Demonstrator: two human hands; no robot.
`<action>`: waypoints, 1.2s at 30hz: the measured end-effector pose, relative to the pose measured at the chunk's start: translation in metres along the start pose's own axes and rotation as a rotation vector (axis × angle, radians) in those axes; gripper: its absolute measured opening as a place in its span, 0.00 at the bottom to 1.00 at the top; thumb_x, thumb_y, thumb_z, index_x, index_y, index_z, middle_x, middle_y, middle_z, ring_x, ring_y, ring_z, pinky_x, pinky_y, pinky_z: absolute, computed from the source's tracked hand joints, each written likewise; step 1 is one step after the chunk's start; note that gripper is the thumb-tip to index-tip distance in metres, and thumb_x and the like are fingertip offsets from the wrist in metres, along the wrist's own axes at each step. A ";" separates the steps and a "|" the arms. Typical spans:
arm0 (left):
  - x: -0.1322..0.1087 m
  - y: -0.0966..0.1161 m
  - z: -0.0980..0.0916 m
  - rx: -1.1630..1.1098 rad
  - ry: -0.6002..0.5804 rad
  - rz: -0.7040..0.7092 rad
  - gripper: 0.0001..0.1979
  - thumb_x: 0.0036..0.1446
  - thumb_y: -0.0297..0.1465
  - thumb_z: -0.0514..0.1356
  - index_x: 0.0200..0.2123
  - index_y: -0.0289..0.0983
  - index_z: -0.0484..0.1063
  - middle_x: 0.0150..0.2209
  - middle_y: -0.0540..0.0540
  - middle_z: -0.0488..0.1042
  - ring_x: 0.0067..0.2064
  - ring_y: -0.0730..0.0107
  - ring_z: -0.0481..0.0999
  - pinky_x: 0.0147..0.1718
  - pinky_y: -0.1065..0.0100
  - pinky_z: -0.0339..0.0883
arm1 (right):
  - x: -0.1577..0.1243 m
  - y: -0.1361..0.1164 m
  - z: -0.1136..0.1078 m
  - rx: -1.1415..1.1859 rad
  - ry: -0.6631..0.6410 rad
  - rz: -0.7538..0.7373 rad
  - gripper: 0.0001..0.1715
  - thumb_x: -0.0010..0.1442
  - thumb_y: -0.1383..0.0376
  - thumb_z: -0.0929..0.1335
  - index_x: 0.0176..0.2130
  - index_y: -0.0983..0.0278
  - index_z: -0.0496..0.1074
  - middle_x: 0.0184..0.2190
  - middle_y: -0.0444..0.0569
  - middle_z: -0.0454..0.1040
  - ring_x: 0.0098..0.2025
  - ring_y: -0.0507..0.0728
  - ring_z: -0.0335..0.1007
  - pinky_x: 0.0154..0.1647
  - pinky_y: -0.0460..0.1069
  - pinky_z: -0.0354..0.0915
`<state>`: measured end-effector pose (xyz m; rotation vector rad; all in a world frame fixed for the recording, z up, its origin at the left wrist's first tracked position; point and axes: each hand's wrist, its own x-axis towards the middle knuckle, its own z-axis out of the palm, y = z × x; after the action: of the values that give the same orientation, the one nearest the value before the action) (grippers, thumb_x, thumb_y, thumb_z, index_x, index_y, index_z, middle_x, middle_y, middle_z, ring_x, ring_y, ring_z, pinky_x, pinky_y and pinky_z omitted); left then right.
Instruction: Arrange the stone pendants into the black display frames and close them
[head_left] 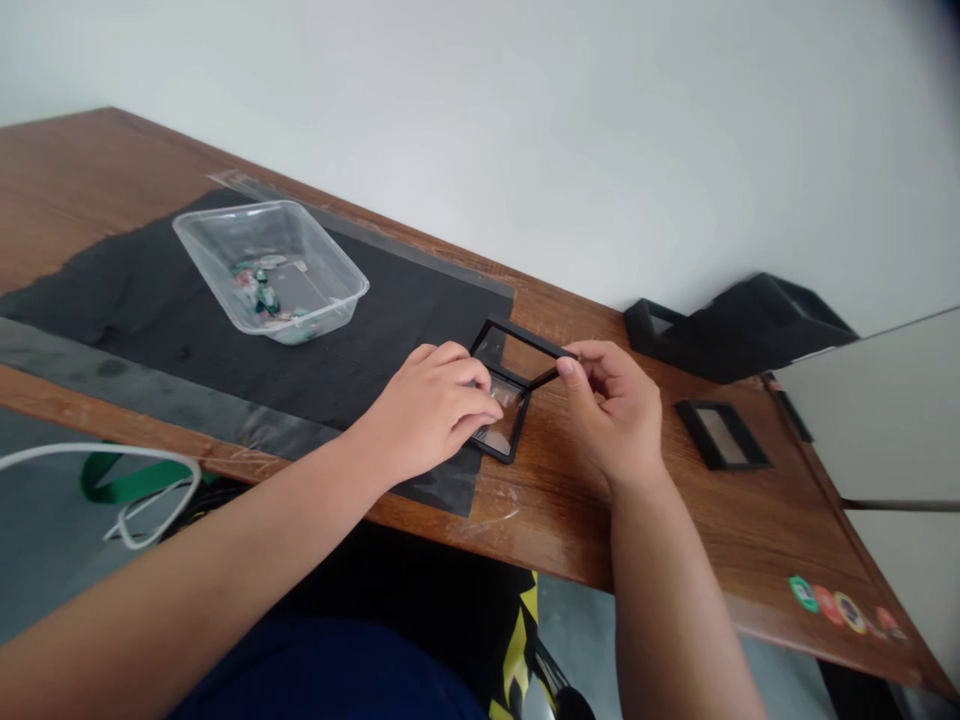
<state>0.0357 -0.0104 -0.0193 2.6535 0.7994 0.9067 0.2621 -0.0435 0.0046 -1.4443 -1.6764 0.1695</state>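
Observation:
A black square frame case with clear film panels (517, 352) lies open at the edge of a black mat (390, 320). Its upper half is lifted, and my right hand (611, 410) pinches that half's right edge between thumb and fingers. My left hand (431, 405) rests closed over the lower half (504, 435), with its fingertips pressing something small that I cannot make out onto the film.
A clear plastic tub (274, 265) with several small green and red items sits on the mat at the left. A closed black frame case (721, 435) lies on the wooden table (750, 530) to the right. Black boxes (742, 325) stand by the wall. Round stickers (844, 605) mark the near right edge.

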 end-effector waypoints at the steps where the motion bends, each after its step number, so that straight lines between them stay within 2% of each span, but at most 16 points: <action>1: 0.000 -0.001 0.000 -0.012 -0.010 -0.002 0.07 0.64 0.28 0.64 0.35 0.44 0.81 0.41 0.49 0.78 0.46 0.61 0.70 0.44 0.58 0.57 | 0.000 0.000 0.000 0.002 0.000 0.000 0.11 0.66 0.55 0.69 0.40 0.60 0.76 0.27 0.44 0.74 0.27 0.53 0.67 0.27 0.48 0.63; 10: 0.001 -0.001 -0.004 -0.099 -0.046 -0.050 0.07 0.63 0.28 0.63 0.36 0.43 0.82 0.46 0.49 0.79 0.50 0.59 0.72 0.47 0.56 0.61 | 0.000 -0.001 -0.001 -0.014 -0.009 0.001 0.11 0.66 0.55 0.69 0.40 0.59 0.76 0.28 0.44 0.73 0.27 0.53 0.67 0.28 0.48 0.63; 14: 0.001 0.002 -0.006 -0.124 -0.009 -0.067 0.05 0.61 0.28 0.63 0.37 0.41 0.81 0.47 0.47 0.79 0.51 0.57 0.72 0.50 0.53 0.62 | 0.000 -0.001 -0.001 -0.015 -0.010 -0.003 0.10 0.66 0.56 0.70 0.41 0.60 0.76 0.28 0.44 0.74 0.28 0.53 0.67 0.28 0.48 0.63; 17: 0.000 0.003 -0.009 -0.175 0.067 -0.086 0.08 0.59 0.27 0.64 0.42 0.40 0.79 0.48 0.46 0.78 0.52 0.57 0.72 0.53 0.53 0.63 | 0.001 -0.001 -0.002 -0.013 -0.012 -0.007 0.10 0.66 0.56 0.70 0.41 0.60 0.76 0.27 0.43 0.73 0.28 0.52 0.67 0.28 0.47 0.63; 20: 0.001 0.003 -0.013 -0.254 0.206 -0.119 0.13 0.60 0.23 0.60 0.47 0.38 0.77 0.48 0.44 0.79 0.52 0.60 0.73 0.56 0.55 0.64 | 0.001 0.000 -0.002 -0.020 -0.011 -0.012 0.10 0.66 0.57 0.70 0.40 0.60 0.76 0.27 0.43 0.73 0.27 0.52 0.66 0.27 0.47 0.62; 24: 0.001 0.003 -0.017 -0.285 0.390 -0.207 0.11 0.61 0.21 0.58 0.44 0.37 0.77 0.45 0.44 0.79 0.50 0.61 0.74 0.55 0.56 0.66 | 0.001 0.001 -0.002 -0.008 -0.009 -0.008 0.10 0.66 0.57 0.70 0.41 0.60 0.76 0.27 0.43 0.73 0.27 0.52 0.67 0.27 0.47 0.63; 26: 0.001 0.001 -0.017 -0.277 0.385 -0.229 0.10 0.60 0.22 0.59 0.42 0.37 0.77 0.43 0.45 0.79 0.49 0.61 0.75 0.54 0.56 0.67 | 0.001 0.002 -0.002 -0.002 -0.012 -0.002 0.10 0.66 0.56 0.70 0.41 0.60 0.76 0.27 0.44 0.73 0.27 0.52 0.67 0.27 0.47 0.63; 31: -0.002 -0.002 -0.013 -0.253 0.253 -0.203 0.08 0.58 0.23 0.61 0.40 0.37 0.77 0.42 0.46 0.79 0.48 0.62 0.75 0.52 0.57 0.68 | 0.000 0.002 -0.003 -0.003 -0.017 0.005 0.11 0.66 0.56 0.70 0.40 0.60 0.76 0.27 0.44 0.73 0.27 0.53 0.67 0.26 0.47 0.62; 34: -0.001 -0.002 -0.020 -0.192 0.289 -0.177 0.08 0.59 0.23 0.61 0.41 0.36 0.77 0.42 0.46 0.80 0.47 0.63 0.75 0.52 0.59 0.69 | 0.000 0.001 -0.003 -0.015 -0.017 0.008 0.11 0.66 0.56 0.70 0.40 0.60 0.76 0.27 0.44 0.74 0.27 0.53 0.67 0.26 0.47 0.62; 36: 0.000 -0.005 -0.034 -0.107 0.341 -0.167 0.09 0.60 0.24 0.60 0.43 0.35 0.77 0.43 0.45 0.80 0.47 0.64 0.76 0.53 0.59 0.69 | 0.000 0.000 -0.003 -0.019 -0.017 0.005 0.11 0.66 0.55 0.70 0.40 0.60 0.77 0.28 0.45 0.74 0.27 0.53 0.68 0.26 0.47 0.62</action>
<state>0.0123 -0.0052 0.0050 2.3311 0.9970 1.3345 0.2645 -0.0451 0.0060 -1.4648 -1.6926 0.1701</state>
